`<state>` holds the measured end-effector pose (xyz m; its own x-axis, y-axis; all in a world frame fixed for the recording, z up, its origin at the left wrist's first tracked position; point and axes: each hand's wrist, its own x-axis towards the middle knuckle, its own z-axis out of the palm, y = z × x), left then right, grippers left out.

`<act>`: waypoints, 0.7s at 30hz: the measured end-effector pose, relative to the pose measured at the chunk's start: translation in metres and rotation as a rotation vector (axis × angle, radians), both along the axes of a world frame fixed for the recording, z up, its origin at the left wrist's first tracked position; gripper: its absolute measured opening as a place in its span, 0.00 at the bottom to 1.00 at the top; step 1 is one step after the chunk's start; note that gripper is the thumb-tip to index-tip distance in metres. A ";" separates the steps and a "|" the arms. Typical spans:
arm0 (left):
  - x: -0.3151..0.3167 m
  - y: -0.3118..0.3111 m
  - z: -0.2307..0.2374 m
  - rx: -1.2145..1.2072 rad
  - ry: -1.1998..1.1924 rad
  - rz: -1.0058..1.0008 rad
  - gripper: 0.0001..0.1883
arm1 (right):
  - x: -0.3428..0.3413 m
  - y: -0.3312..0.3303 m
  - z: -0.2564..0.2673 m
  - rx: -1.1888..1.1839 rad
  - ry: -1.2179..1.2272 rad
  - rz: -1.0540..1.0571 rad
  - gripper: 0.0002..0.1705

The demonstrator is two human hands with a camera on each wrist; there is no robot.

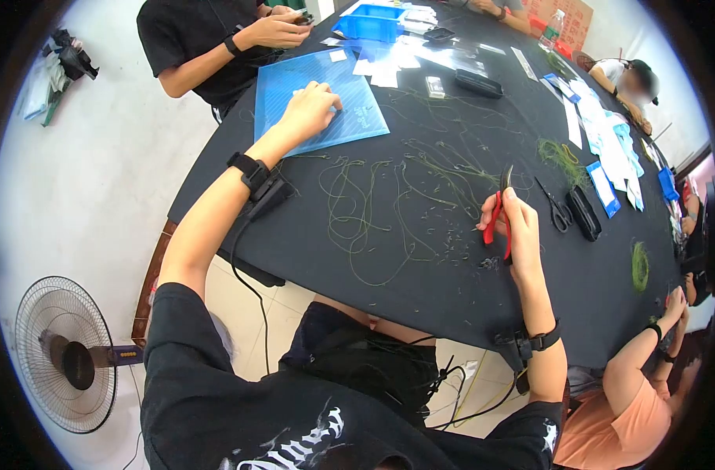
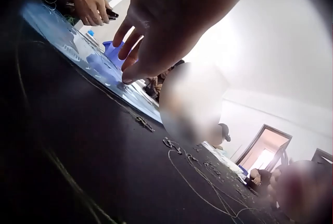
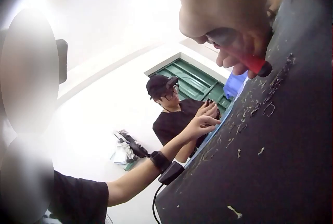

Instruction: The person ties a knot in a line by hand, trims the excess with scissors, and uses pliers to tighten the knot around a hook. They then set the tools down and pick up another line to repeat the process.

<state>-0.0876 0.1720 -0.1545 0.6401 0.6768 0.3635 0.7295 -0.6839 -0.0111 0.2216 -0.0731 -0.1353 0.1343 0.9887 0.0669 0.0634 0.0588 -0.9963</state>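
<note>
My left hand [image 1: 312,110] is over the blue translucent plastic folder [image 1: 283,86] at the far left of the table. Its fingers are loosely bent and spread in the left wrist view, with the thumb tip close over the folder. In my right hand [image 1: 523,227] I hold red-handled pliers [image 1: 507,225], dark jaws pointing away from me. A red handle [image 3: 250,61] shows under the fingers in the right wrist view. Between my hands lie thin green cords [image 1: 365,227] in loose loops, with small clippings [image 1: 451,243] scattered near the pliers.
Black scissors [image 1: 557,207] and a black case [image 1: 584,213] lie right of my right hand. Green cord bundles [image 1: 640,266] sit farther right. A blue bin [image 1: 371,22] stands at the back. Other people sit around the table, one handling something small beyond the folder. A fan [image 1: 68,356] stands at left.
</note>
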 end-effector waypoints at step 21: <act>0.038 -0.010 0.016 -0.114 0.165 0.087 0.18 | 0.066 -0.001 0.021 -0.368 -1.253 -0.503 0.28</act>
